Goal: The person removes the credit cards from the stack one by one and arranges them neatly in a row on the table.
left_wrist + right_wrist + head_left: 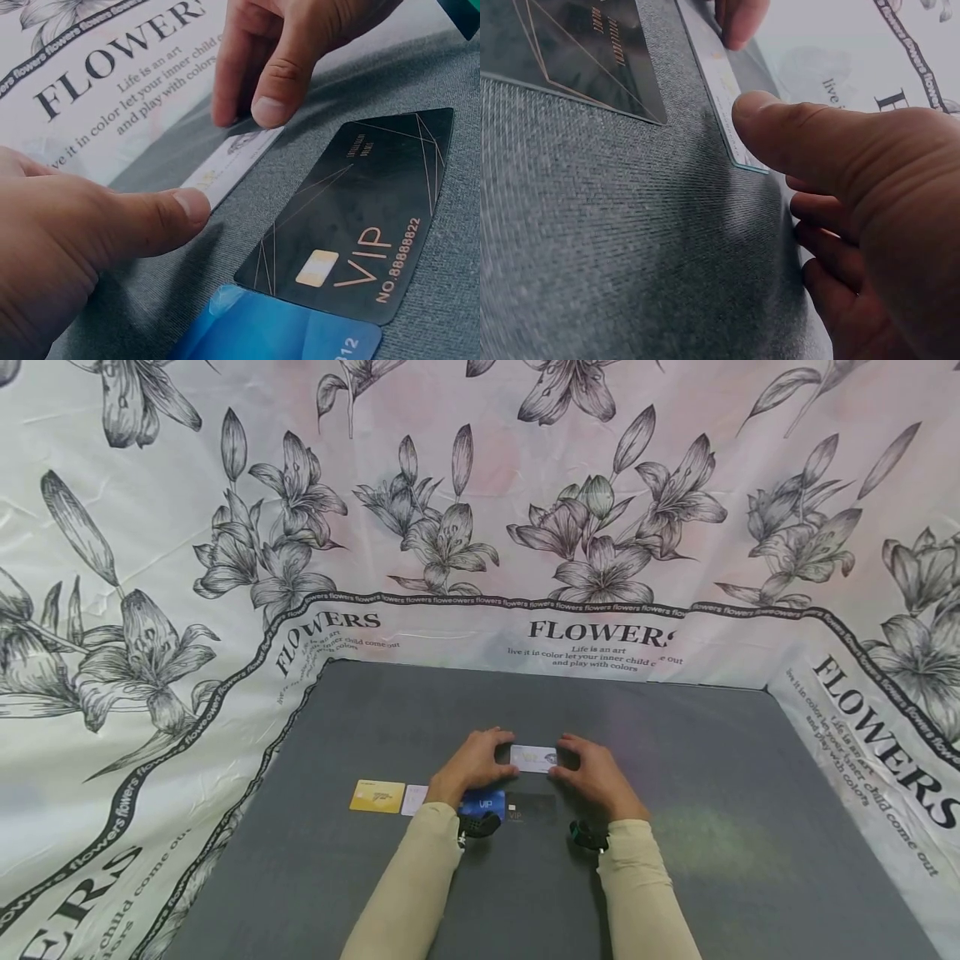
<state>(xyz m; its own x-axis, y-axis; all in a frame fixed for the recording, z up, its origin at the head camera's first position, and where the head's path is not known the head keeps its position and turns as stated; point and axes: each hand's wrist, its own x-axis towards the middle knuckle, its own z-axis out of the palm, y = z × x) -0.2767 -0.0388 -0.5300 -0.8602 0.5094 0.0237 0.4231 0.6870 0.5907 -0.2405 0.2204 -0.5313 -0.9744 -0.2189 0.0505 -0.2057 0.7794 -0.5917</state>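
Both hands meet a white card [534,759] with gold lettering and a dark drawing on its right part. My left hand [474,763] holds its left end, thumb [193,205] at the near corner and fingers toward the far one. At the opposite end, my right hand [596,772] grips with its thumb [759,112] over the near edge; its other fingers are curled beyond. Nearer to me, a black VIP card [360,217] lies beside a blue VIP card [483,804]. The left hand and wrist partly cover the blue card.
Farther left in the same row lie a yellow card [377,797] and a pale card [412,800], the latter partly behind the left hand. All sit on a dark grey table [720,760]. White flower-printed cloth [450,635] rises around its back and sides.
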